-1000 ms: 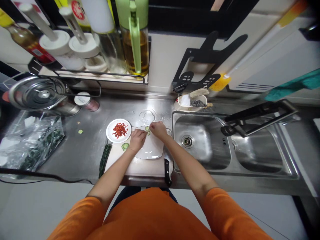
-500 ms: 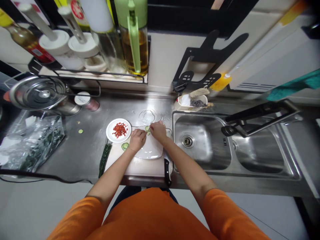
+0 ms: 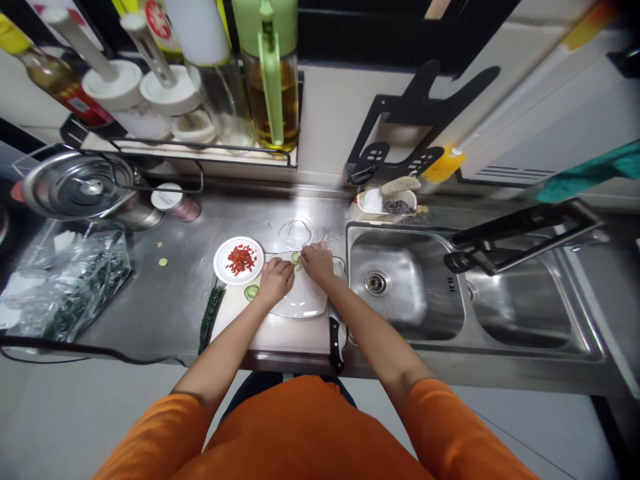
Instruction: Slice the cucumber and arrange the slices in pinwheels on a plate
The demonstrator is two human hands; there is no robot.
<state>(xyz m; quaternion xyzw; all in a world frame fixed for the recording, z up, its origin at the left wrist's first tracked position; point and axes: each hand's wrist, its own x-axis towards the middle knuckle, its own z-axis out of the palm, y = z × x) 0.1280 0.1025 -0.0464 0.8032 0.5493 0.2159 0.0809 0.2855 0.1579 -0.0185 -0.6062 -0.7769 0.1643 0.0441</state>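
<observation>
In the head view, the only one, very little change over the last second: at most a slight shift in the fingers of the right hand (image 3: 317, 261). Still working close together, left hand (image 3: 277, 280) and right hand almost meeting over the far part of the white plate (image 3: 301, 301). Between the fingertips, on that plate, a few thin cucumber slices (image 3: 296, 257), in the same spot as before. Fingers of both hands curled in; too small to tell a pinch from a light touch. Probably a pause for fine adjusting rather than a fresh step, to judge by so little movement.

Under the plate and both hands, the cutting board (image 3: 285, 339). Just left of the left hand, more slices (image 3: 251, 292) on the board, unmoved and so apparently not yet taken up. Farther left, beside the board, a dark green cucumber (image 3: 211, 321). Just beyond the left hand, to its left, a small dish (image 3: 220, 268) of red pieces (image 3: 241, 260), also unchanged. Nearer the body than the right hand, a knife (image 3: 336, 341), untouched.
</observation>
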